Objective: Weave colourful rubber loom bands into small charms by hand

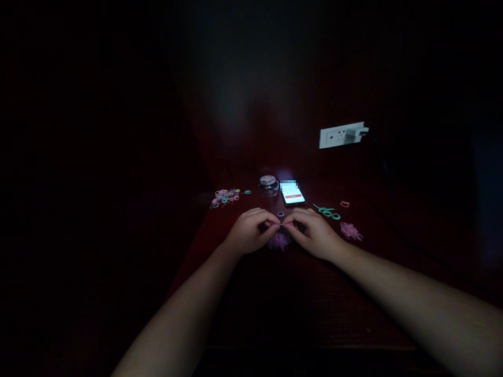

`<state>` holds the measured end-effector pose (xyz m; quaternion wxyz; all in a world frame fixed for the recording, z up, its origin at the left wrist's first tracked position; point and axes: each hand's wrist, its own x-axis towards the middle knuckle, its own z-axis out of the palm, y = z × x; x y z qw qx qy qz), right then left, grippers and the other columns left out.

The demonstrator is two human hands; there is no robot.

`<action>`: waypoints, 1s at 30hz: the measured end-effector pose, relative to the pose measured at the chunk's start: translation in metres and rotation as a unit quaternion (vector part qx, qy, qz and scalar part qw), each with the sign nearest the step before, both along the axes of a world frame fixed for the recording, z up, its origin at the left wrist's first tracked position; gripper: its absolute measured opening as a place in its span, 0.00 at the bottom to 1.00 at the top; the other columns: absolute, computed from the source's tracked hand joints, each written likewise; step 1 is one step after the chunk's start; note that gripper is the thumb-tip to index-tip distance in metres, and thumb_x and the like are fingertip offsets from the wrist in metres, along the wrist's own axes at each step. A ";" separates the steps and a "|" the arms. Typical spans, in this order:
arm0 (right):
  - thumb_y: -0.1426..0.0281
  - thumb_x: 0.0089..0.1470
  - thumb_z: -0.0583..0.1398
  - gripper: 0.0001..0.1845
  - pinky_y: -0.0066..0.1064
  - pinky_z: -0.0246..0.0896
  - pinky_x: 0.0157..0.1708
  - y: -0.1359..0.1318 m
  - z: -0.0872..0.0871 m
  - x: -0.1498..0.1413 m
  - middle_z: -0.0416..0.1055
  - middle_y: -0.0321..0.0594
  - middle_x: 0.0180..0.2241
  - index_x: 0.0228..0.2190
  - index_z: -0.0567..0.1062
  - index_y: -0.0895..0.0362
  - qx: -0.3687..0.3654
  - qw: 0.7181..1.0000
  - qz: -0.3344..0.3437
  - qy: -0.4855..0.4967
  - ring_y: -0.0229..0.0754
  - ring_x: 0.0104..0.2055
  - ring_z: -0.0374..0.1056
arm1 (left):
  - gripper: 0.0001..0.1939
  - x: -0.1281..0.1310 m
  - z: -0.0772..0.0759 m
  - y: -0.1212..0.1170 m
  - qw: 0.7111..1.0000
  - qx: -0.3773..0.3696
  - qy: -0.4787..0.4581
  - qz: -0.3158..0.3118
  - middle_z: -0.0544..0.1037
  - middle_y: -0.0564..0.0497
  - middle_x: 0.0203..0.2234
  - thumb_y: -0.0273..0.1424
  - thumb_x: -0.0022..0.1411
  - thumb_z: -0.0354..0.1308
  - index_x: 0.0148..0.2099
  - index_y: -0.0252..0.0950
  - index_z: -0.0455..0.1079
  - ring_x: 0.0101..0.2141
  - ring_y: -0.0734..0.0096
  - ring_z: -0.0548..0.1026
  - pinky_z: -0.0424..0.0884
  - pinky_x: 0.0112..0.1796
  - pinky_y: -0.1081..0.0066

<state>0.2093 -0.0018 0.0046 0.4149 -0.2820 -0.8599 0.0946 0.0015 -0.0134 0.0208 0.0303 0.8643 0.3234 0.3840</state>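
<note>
Well, left hand and right hand pinch one thin band before one phone; one jar (contents unclear) stands left of it. One mixed heap lies farther left.

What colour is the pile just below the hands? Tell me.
Purple; the pile shows best in the head view.

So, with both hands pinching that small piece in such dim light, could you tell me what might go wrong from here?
The small pale piece between the left hand and right hand could slip and get lost in the purple pile just below. The right hand might also bump the lit phone close behind it, or a knuckle could nudge the loose ring.
</note>
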 end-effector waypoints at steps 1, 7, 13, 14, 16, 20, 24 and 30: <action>0.73 0.58 0.58 0.05 0.32 0.54 0.37 0.000 0.000 0.000 0.70 0.36 0.28 0.31 0.74 0.56 0.000 1.000 0.000 -0.001 0.39 0.33 0.65 | 0.04 0.000 0.000 0.000 1.000 0.002 0.002 0.002 0.77 0.51 0.29 0.30 0.62 0.58 0.37 0.37 0.73 0.31 0.72 0.73 0.68 0.36 0.71; 0.73 0.58 0.57 0.05 0.32 0.54 0.37 0.000 -0.001 0.000 0.70 0.36 0.28 0.31 0.73 0.56 0.002 1.000 -0.005 -0.002 0.39 0.32 0.65 | 0.04 -0.001 -0.002 0.002 0.999 -0.014 0.004 0.030 0.78 0.51 0.29 0.30 0.62 0.57 0.36 0.37 0.73 0.30 0.72 0.73 0.69 0.36 0.71; 0.74 0.57 0.57 0.06 0.33 0.55 0.37 -0.001 -0.001 0.000 0.69 0.36 0.27 0.29 0.72 0.55 -0.002 1.000 -0.001 -0.003 0.39 0.32 0.64 | 0.03 -0.001 -0.004 0.003 0.999 -0.039 0.006 0.033 0.78 0.52 0.29 0.29 0.61 0.58 0.36 0.38 0.73 0.30 0.73 0.73 0.69 0.34 0.72; 0.74 0.57 0.58 0.05 0.33 0.55 0.37 -0.001 -0.002 0.000 0.69 0.36 0.28 0.30 0.72 0.55 -0.006 1.000 -0.001 -0.002 0.39 0.32 0.64 | 0.03 -0.001 -0.004 0.003 0.999 -0.040 0.006 0.033 0.78 0.52 0.29 0.29 0.60 0.58 0.36 0.38 0.73 0.29 0.73 0.73 0.69 0.34 0.73; 0.74 0.55 0.59 0.03 0.33 0.56 0.37 -0.001 -0.002 0.000 0.69 0.36 0.29 0.33 0.72 0.55 -0.013 1.000 -0.001 0.009 0.39 0.32 0.64 | 0.03 -0.001 -0.004 0.002 0.999 -0.043 0.006 0.032 0.77 0.52 0.29 0.29 0.61 0.58 0.36 0.37 0.73 0.29 0.74 0.73 0.69 0.33 0.73; 0.75 0.51 0.62 0.12 0.33 0.58 0.37 -0.001 -0.003 0.000 0.69 0.38 0.34 0.39 0.70 0.54 -0.014 0.999 0.025 0.025 0.40 0.35 0.64 | 0.05 0.000 -0.002 0.001 0.998 -0.047 0.013 0.025 0.75 0.52 0.27 0.30 0.62 0.57 0.35 0.36 0.73 0.28 0.74 0.72 0.68 0.32 0.74; 0.76 0.54 0.60 0.05 0.32 0.57 0.37 0.000 -0.002 -0.001 0.68 0.35 0.30 0.33 0.71 0.55 -0.012 0.999 0.039 0.009 0.39 0.33 0.64 | 0.05 0.000 -0.002 0.001 0.998 -0.061 0.015 0.005 0.75 0.52 0.27 0.30 0.62 0.57 0.36 0.36 0.73 0.29 0.74 0.72 0.68 0.32 0.74; 0.76 0.55 0.59 0.04 0.32 0.55 0.35 0.000 -0.002 -0.002 0.67 0.34 0.27 0.29 0.72 0.56 -0.009 0.999 0.024 0.020 0.37 0.31 0.63 | 0.05 -0.001 -0.002 0.001 0.998 -0.064 0.016 -0.008 0.75 0.52 0.26 0.29 0.63 0.56 0.36 0.36 0.73 0.29 0.74 0.71 0.67 0.32 0.74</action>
